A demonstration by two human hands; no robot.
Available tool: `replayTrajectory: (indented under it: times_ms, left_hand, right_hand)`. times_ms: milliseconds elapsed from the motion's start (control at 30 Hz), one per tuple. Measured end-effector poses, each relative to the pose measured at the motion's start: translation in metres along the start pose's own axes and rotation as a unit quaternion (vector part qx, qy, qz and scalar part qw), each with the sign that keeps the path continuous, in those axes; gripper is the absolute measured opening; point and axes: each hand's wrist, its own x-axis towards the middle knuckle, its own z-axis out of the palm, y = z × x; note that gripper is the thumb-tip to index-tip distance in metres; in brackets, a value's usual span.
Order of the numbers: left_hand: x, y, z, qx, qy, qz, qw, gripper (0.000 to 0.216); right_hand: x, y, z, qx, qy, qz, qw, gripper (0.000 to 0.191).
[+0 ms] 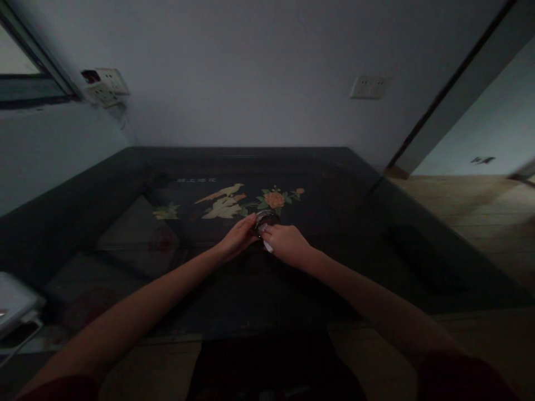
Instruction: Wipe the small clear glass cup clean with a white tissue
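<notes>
Over the middle of the dark glass-topped table, my left hand [241, 236] is closed around the left side of a small dark, shiny round dish-like object [267, 216]. It looks like glass, but the dim light hides its exact kind. My right hand [289, 243] pinches a crumpled white tissue [268, 245] and presses it against the inside or rim of that object. Part of the tissue sticks out below the right fingers. The fingers cover much of the object.
The tabletop [259, 301] bears a printed bird and flower picture [273, 199]. A dark flat oblong thing [422, 259] lies at the right. At the left edge is a white device [16, 303] with a cable. Wall sockets [371, 87] are behind the table.
</notes>
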Motion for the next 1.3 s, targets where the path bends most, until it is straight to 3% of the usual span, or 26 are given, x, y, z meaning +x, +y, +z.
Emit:
replayTrajectory:
  times_ms: [133, 267, 333, 400, 467, 533, 600, 733, 833, 933, 1067, 1200, 1300]
  left_hand:
    - [0.003, -0.003, -0.004, -0.010, 0.005, 0.004, 1.000, 0.035]
    - [0.005, -0.004, -0.005, -0.029, -0.003, 0.015, 0.999, 0.033]
    - [0.006, -0.004, -0.005, -0.034, -0.005, 0.017, 0.999, 0.032]
    - [0.006, -0.004, -0.005, -0.039, -0.014, 0.016, 0.999, 0.033]
    - [0.005, -0.003, -0.005, -0.042, -0.020, 0.013, 0.999, 0.034]
    - [0.004, -0.002, -0.004, -0.039, -0.012, 0.008, 0.999, 0.034]
    - [0.002, -0.001, -0.002, -0.029, -0.003, 0.001, 1.000, 0.034]
    - [-0.001, 0.002, 0.001, -0.019, -0.004, -0.001, 1.000, 0.033]
    - [0.000, 0.001, 0.002, -0.016, 0.004, 0.001, 1.000, 0.030]
    - [0.001, 0.000, 0.001, -0.017, 0.005, -0.003, 1.000, 0.028]
    - [0.001, 0.000, 0.001, -0.026, 0.003, 0.006, 1.000, 0.028]
    - [-0.001, 0.004, 0.004, -0.031, -0.003, 0.006, 0.999, 0.030]
    - [-0.003, 0.007, 0.007, -0.036, -0.002, 0.002, 0.999, 0.033]
  right_hand:
    - [0.002, -0.001, 0.010, 0.194, 0.074, 0.062, 0.976, 0.025]
    - [0.008, -0.004, 0.025, 0.416, 0.169, 0.095, 0.888, 0.035]
    - [0.009, -0.006, 0.031, 0.468, 0.192, 0.094, 0.857, 0.043]
    - [0.009, -0.006, 0.033, 0.444, 0.193, 0.094, 0.870, 0.047]
    - [0.007, -0.003, 0.030, 0.357, 0.166, 0.078, 0.916, 0.046]
    - [0.004, 0.003, 0.022, 0.243, 0.111, 0.044, 0.963, 0.041]
    - [0.002, 0.008, 0.013, 0.127, 0.047, 0.000, 0.991, 0.031]
    - [0.003, 0.011, 0.000, -0.049, -0.020, -0.044, 0.998, 0.026]
    - [0.003, 0.008, -0.001, -0.078, -0.026, -0.046, 0.996, 0.025]
    - [0.002, 0.004, 0.003, -0.042, -0.008, -0.028, 0.999, 0.025]
    - [0.001, 0.001, 0.011, 0.125, 0.063, 0.043, 0.989, 0.029]
    - [0.007, -0.001, 0.023, 0.362, 0.141, 0.089, 0.917, 0.043]
    - [0.010, -0.003, 0.031, 0.452, 0.175, 0.087, 0.870, 0.049]
